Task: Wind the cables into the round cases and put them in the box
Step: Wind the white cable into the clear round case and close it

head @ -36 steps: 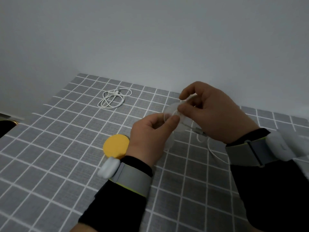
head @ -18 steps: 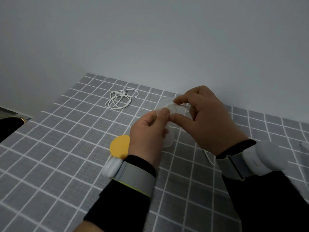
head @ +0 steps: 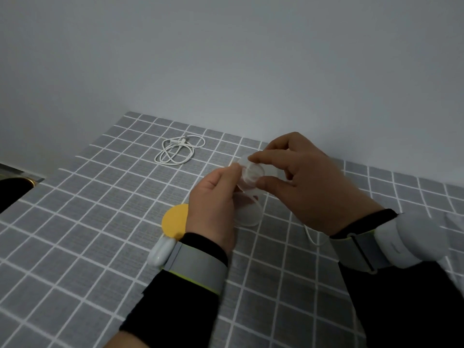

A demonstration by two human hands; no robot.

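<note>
**Head view: we have a clear case in both hands, and winding looks barely begun**

The grey checked tablecloth [head: 100, 247] fills the lower frame. Right of centre, our left hand [head: 213, 207] and right hand [head: 308, 187] meet just above it, both pinching the clear case [head: 251, 172]. The left fingertips nip its left edge, and the right thumb and forefinger clamp it top and bottom.

A yellow case [head: 174, 218] lies flat at lower centre, partly hidden by the left wrist. We cannot see what it holds. Under the hands a clear disc [head: 247, 217] rests on the cloth, probably the other half of the clear case.

The coiled cable [head: 178, 153] sits untouched in the upper left of the cloth, well apart from the hands. A loose cable [head: 311, 237] trails out from beneath the right hand. We cannot tell whether any of it is inside the clear case yet.

We judge this to be the winding step for the loose cable. The next move calls for feeding its slack in turn by turn and keeping it snug, then closing the case. No box is plainly in view, and we cannot identify the dark shape [head: 12, 189] at the left edge.
</note>
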